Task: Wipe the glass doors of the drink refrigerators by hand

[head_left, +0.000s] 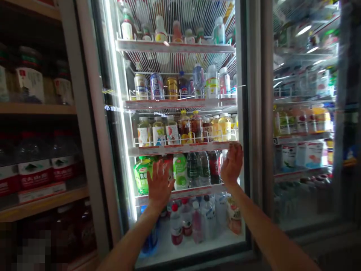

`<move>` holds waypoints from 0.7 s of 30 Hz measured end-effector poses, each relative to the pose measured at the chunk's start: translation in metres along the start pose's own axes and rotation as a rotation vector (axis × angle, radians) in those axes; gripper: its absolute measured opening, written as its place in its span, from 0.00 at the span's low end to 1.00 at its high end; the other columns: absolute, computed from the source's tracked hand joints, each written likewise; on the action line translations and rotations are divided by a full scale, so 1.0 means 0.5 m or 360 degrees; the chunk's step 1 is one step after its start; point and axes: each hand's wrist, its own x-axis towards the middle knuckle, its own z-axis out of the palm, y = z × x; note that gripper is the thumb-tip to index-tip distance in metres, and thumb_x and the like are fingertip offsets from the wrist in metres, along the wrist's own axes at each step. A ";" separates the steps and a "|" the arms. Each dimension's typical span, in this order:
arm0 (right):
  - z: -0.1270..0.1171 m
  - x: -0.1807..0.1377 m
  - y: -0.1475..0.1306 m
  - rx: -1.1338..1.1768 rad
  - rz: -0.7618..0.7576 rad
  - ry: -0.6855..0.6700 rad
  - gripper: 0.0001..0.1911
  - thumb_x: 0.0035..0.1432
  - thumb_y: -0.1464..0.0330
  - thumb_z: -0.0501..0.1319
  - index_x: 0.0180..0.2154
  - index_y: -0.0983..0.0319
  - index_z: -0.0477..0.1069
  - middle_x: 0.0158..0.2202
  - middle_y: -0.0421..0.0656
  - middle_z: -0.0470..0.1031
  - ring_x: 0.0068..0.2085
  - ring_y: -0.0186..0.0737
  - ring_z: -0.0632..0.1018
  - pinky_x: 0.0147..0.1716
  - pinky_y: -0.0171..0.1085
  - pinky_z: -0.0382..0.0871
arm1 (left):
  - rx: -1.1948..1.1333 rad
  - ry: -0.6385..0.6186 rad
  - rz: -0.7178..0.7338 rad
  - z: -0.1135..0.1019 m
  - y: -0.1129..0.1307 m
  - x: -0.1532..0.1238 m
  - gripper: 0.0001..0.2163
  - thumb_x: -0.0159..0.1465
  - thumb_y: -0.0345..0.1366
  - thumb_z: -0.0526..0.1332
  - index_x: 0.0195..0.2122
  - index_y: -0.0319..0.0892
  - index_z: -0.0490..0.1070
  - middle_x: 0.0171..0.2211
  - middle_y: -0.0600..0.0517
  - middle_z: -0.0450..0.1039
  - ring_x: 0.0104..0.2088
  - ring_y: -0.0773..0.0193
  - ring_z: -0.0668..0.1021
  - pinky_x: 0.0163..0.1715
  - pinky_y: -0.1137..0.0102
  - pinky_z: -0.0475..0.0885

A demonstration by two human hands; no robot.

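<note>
My left hand [160,184] is raised with its fingers spread, holding nothing, in front of a lit drinks fridge. It partly covers a green-labelled bottle [142,175] and a red-labelled one beside it. My right hand [232,163] is up at the fridge's right side, its fingers pointing upward, slightly bent, by the end of a shelf's front edge [180,148]. No held item shows in it. Whether either hand touches glass or a shelf, I cannot tell. Between the hands stand a white-and-green bottle [179,171] and clear bottles [199,169].
Higher shelves carry juice bottles [172,130] and cans [156,86]. Red-capped bottles [176,224] stand at the fridge bottom. To the left, a wooden shelf [42,205] holds large red-labelled bottles [35,169]. A metal door frame [258,113] separates another stocked fridge on the right.
</note>
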 end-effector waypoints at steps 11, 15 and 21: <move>-0.034 -0.108 0.059 -0.0075 -0.0136 -0.0199 0.32 0.56 0.75 0.47 0.63 0.57 0.49 0.64 0.48 0.51 0.64 0.51 0.54 0.56 0.57 0.57 | 0.0082 -0.0110 0.0086 0.009 0.001 -0.098 0.24 0.62 0.37 0.54 0.60 0.43 0.56 0.63 0.43 0.50 0.65 0.52 0.45 0.60 0.49 0.47; -0.018 -0.141 0.008 -0.0017 -0.0079 -0.0128 0.35 0.56 0.77 0.45 0.64 0.59 0.40 0.66 0.48 0.43 0.65 0.50 0.49 0.59 0.57 0.53 | 0.0134 -0.0083 0.0052 0.018 0.008 -0.113 0.23 0.63 0.38 0.53 0.60 0.41 0.57 0.63 0.42 0.50 0.65 0.51 0.45 0.60 0.47 0.48; -0.013 -0.231 -0.042 0.0101 -0.0611 -0.0542 0.33 0.56 0.76 0.49 0.63 0.55 0.48 0.65 0.44 0.51 0.65 0.48 0.49 0.60 0.55 0.51 | 0.0117 -0.0030 0.0081 0.019 0.005 -0.109 0.24 0.63 0.39 0.53 0.61 0.41 0.54 0.63 0.42 0.51 0.65 0.52 0.46 0.60 0.48 0.48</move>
